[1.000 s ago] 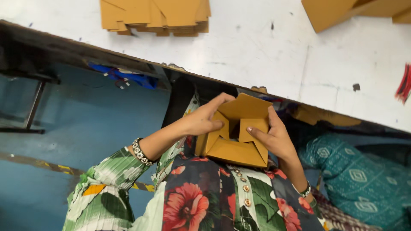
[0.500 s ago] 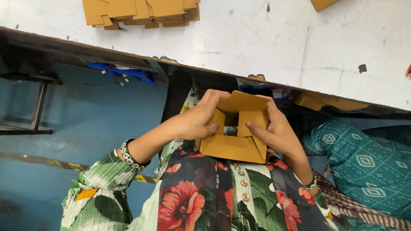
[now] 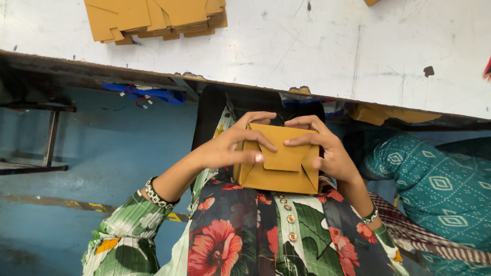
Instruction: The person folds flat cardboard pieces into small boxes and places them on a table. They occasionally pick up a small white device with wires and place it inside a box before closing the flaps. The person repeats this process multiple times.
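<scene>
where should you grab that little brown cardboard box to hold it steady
By its two short sides, one from each flank, as the left hand and right hand do. The cardboard box is flat and wide, its folded flaps face up, and side grips leave them free.

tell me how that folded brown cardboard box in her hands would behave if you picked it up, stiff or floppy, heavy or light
The cardboard box is probably fairly stiff: its folded flaps lie flat with crisp edges under the left hand and right hand. It likely weighs little, being thin card held up mostly by fingertips. The tucked flaps might spring open if released, since fingers press them down.
</scene>
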